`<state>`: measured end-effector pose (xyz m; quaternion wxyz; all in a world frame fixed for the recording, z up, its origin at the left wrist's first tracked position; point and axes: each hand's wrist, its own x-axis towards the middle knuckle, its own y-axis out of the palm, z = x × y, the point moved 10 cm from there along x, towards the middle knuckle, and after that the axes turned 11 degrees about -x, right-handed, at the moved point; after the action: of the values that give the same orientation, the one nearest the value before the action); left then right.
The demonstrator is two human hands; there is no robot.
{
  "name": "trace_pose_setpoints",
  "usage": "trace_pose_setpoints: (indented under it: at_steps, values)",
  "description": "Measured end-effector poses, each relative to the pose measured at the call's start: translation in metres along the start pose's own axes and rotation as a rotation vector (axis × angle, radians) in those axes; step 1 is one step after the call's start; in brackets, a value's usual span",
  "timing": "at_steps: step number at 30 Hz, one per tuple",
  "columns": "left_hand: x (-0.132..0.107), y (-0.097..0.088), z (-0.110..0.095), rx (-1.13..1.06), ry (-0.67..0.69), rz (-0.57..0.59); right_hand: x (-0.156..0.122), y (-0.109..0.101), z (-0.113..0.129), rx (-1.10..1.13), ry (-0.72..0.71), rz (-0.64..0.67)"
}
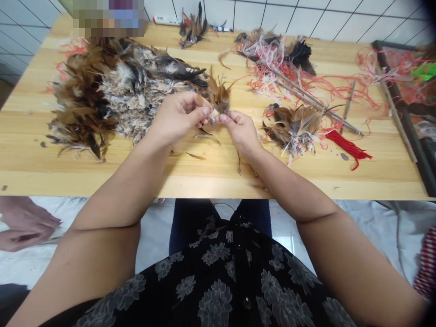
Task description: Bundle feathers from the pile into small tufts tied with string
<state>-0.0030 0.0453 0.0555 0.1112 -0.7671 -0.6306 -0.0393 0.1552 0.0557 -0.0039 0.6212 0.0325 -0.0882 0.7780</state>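
Observation:
Brown feathers in a small bunch [220,93] stand up between my two hands, quill ends down at my fingertips. My left hand [182,113] pinches at the pale quill end, thumb against the fingers. From the other side my right hand [241,128] closes thumb and finger at the base of the same bunch. Any string at the quills is too small to make out. Left of my hands spreads a big pile of feathers [132,86], brown at the rim and pale and fluffy in the middle. To the right lies a loose feather bundle [294,127] with pale quill ends.
On the wooden table [102,181] lie red yarn [349,147], thin sticks [306,94] and tangled pink and white plastic strips [269,56]. A dark-framed tray [405,109] stands at the right end. A marker [166,21] lies by the tiled wall. Another person's hand [29,222] shows lower left.

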Motion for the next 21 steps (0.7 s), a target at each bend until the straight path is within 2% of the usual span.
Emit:
trace_pose_setpoints:
  at_steps: [3,6,11,16,21]
  values:
    - [0.003,0.0,0.01,-0.018,-0.009,-0.014,-0.001,0.003,0.001,0.046,0.017,0.018]
    - [0.004,0.002,0.012,-0.034,-0.027,-0.01,-0.002,0.009,0.002,0.098,0.028,0.064]
    - [0.001,0.008,0.0,0.076,-0.059,0.037,-0.003,0.009,0.005,0.138,0.05,0.053]
    - [-0.002,0.006,-0.008,0.185,-0.061,-0.01,-0.003,0.009,0.006,0.096,0.137,0.044]
    - [-0.007,0.016,-0.015,0.352,-0.064,0.025,0.0,0.011,0.011,0.036,0.11,0.081]
